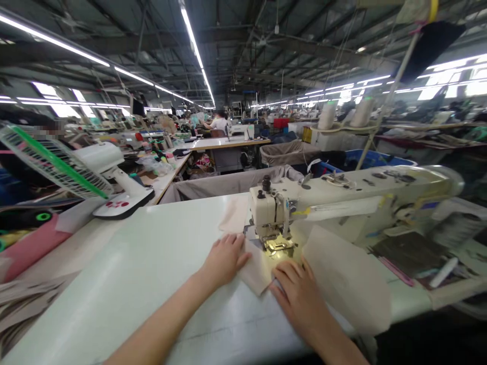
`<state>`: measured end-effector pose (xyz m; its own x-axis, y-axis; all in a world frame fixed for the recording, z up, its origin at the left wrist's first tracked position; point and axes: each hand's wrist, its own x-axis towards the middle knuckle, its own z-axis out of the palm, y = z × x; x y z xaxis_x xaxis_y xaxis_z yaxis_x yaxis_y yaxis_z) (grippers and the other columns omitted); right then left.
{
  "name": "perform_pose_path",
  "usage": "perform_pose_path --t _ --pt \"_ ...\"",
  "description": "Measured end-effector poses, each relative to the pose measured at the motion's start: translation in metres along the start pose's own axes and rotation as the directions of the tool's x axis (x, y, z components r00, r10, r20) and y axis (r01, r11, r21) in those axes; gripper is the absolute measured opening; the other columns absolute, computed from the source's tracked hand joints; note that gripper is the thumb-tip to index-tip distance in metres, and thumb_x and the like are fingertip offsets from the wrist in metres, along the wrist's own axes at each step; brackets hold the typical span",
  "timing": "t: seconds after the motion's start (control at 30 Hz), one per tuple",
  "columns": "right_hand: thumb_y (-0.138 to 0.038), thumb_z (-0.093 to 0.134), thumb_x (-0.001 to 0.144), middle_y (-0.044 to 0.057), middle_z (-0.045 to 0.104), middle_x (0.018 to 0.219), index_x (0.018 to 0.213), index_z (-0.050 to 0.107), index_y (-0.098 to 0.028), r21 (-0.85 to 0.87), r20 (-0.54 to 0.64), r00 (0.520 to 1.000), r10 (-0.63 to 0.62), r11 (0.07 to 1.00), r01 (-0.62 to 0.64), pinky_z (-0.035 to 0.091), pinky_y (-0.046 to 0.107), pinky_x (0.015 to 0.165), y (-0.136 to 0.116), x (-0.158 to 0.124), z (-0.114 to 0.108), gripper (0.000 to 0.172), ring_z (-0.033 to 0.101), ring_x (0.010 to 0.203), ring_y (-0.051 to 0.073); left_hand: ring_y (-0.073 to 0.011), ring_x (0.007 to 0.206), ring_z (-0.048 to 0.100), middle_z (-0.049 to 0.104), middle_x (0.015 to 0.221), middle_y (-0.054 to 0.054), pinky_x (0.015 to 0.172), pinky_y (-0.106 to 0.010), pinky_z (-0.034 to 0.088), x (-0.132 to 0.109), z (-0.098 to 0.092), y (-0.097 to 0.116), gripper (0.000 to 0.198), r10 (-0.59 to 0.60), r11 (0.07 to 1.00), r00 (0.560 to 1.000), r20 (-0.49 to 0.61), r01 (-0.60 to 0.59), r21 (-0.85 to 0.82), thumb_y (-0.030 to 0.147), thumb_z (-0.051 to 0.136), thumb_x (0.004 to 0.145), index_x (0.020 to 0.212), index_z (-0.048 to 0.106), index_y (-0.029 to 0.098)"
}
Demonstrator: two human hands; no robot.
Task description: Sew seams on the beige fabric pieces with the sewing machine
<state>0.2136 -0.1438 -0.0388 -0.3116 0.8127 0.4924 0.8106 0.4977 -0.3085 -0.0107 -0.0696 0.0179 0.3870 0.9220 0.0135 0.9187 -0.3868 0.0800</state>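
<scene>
A cream sewing machine (268,210) stands on the pale table, its lamp lighting the presser foot and needle plate (280,247). A beige fabric piece (256,271) lies just left of and in front of the foot. My left hand (226,258) rests flat on its left edge, fingers stretched forward and thumb apart. In front of the foot, my right hand (299,294) has bent fingers and thumb closed at the fabric's right corner; the fingertips are partly hidden. A larger beige panel (346,279) spreads to the right of this hand, beneath the machine arm.
A white fan with a green strip (125,190) stands on the side table at left. Grey cloth-lined bins (236,182) sit behind the machine. Thread cones (326,115) stand on a rack at right. Pink snips (395,271) lie near a tray. A person (219,123) sits farther back.
</scene>
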Motion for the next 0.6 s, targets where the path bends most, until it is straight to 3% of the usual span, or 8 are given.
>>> perform_pose_path --t 0.1,0.17,0.33,0.6 --pt "-0.025 0.06 0.096 0.004 0.069 0.117 0.115 0.062 -0.028 -0.018 -0.017 1.0 0.016 1.0 -0.016 0.028 0.057 0.112 -0.005 -0.003 0.005 0.02 0.057 0.119 0.029 -0.0342 0.141 0.042 0.048 0.151 -0.014 0.114 -0.068 0.027 0.026 0.007 -0.005 0.045 0.071 0.996 0.997 -0.007 -0.071 -0.06 0.046 0.052 0.099 0.139 0.049 0.025" --pt "-0.027 0.06 0.097 0.005 0.069 0.12 0.118 0.062 -0.027 -0.03 -0.021 1.0 0.024 0.999 -0.024 0.028 0.057 0.112 -0.007 -0.004 0.007 0.022 0.055 0.123 0.03 -0.0337 0.143 0.041 0.047 0.153 -0.01 0.116 -0.07 0.022 0.039 0.009 -0.009 0.045 0.133 0.986 0.991 0.006 -0.131 -0.102 0.046 0.053 0.098 0.14 0.05 0.028" --pt "-0.03 0.06 0.097 0.006 0.069 0.12 0.118 0.062 -0.025 -0.051 0.004 0.998 0.055 0.997 -0.055 0.029 0.058 0.113 -0.008 -0.002 0.008 0.022 0.057 0.121 0.029 -0.0331 0.14 0.045 0.053 0.149 -0.008 0.117 -0.068 0.022 0.057 0.008 -0.015 0.046 0.204 0.965 0.979 -0.002 -0.202 -0.166 0.044 0.053 0.097 0.14 0.052 0.03" --pt "-0.027 0.06 0.096 0.005 0.069 0.122 0.119 0.062 -0.025 -0.024 0.016 0.997 0.069 0.997 -0.069 0.028 0.059 0.113 -0.009 0.0 0.008 0.023 0.055 0.123 0.03 -0.0311 0.132 0.052 0.059 0.142 -0.007 0.116 -0.058 0.028 0.065 0.004 -0.017 0.041 0.258 0.95 0.966 -0.005 -0.255 -0.179 0.047 0.053 0.096 0.132 0.06 0.029"
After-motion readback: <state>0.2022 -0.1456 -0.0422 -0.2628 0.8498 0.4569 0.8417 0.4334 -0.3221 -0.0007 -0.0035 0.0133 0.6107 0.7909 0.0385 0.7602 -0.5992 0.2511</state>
